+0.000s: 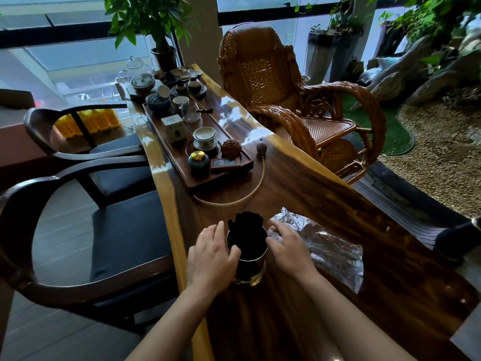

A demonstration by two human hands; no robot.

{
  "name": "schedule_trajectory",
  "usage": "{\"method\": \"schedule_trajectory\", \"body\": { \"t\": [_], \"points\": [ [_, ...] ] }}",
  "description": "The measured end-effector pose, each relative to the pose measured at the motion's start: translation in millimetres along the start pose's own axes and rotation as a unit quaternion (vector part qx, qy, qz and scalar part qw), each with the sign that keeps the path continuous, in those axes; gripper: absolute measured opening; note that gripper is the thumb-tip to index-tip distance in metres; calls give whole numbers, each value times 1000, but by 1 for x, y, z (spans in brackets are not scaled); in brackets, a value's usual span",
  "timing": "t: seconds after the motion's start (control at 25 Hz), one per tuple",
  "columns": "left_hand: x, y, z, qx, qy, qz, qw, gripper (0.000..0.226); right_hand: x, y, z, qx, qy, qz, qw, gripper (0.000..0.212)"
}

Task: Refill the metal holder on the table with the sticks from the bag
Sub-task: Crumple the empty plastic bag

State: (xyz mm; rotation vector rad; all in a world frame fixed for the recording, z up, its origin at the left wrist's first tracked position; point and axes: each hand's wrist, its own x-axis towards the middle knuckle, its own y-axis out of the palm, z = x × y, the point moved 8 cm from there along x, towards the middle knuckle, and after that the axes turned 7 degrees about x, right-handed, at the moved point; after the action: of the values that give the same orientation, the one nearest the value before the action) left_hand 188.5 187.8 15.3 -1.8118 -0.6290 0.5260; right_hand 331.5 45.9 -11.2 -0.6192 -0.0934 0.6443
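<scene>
A shiny metal holder (250, 269) stands upright on the dark wooden table (325, 204), filled with a bunch of black sticks (246, 225) that rise above its rim. My left hand (210, 256) rests against the holder's left side, thumb at the rim, fingers spread. To the right of the holder my right hand (289, 246) hovers with fingers apart, its fingertips touching the clear plastic bag (328, 248). The bag lies flat and crumpled on the table; I cannot tell if any sticks are in it.
A long wooden tea tray (242, 170) with cups, jars and a small box sits farther up the table, a beige hose (250, 194) curling from it. Dark armchairs (78, 230) stand on the left, a wicker rocking chair (299, 100) on the right.
</scene>
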Motion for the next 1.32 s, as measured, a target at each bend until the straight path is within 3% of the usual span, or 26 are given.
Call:
{"method": "schedule_trajectory", "body": {
  "t": [0.16, 0.36, 0.52, 0.6, 0.68, 0.72, 0.84, 1.0, 1.12, 1.2, 1.32],
  "points": [
    [-11, -16, -2, 38, 17, -31, 999, 69, 9, -24, -29, -9, 25, -39, 999, 40],
    [-45, -21, 1, 24, 22, -67, 997, 62, 31, -69, -98, -187, 51, -101, 976, 44],
    [-84, -5, 13, -41, -17, -108, 993, 49, 44, -88, -163, -306, 155, -34, 939, 67],
    [-102, 13, 12, -53, -34, -88, 994, 45, 43, -95, -182, -345, 187, -18, 919, 64],
    [-115, 32, 1, -43, -30, -40, 998, 44, 38, -103, -184, -367, 173, -50, 913, 46],
    [-118, 42, -8, -35, -23, -3, 999, 43, 33, -107, -184, -332, 183, -60, 923, 37],
    [-114, 70, -47, -60, 3, 96, 994, 45, 13, -109, -182, -83, 239, -54, 966, 12],
    [-90, 97, -91, -217, -60, 165, 960, 57, -29, -115, -165, 159, 239, -94, 953, 4],
    [-72, 117, -108, -374, -167, 216, 886, 84, -57, -126, -151, 249, 224, -101, 937, 3],
    [-64, 126, -119, -445, -221, 254, 830, 90, -71, -135, -140, 309, 202, -95, 924, 1],
    [-55, 118, -134, -538, -225, 269, 766, 48, -89, -143, -125, 358, 161, -39, 919, 8]
  ]
}}
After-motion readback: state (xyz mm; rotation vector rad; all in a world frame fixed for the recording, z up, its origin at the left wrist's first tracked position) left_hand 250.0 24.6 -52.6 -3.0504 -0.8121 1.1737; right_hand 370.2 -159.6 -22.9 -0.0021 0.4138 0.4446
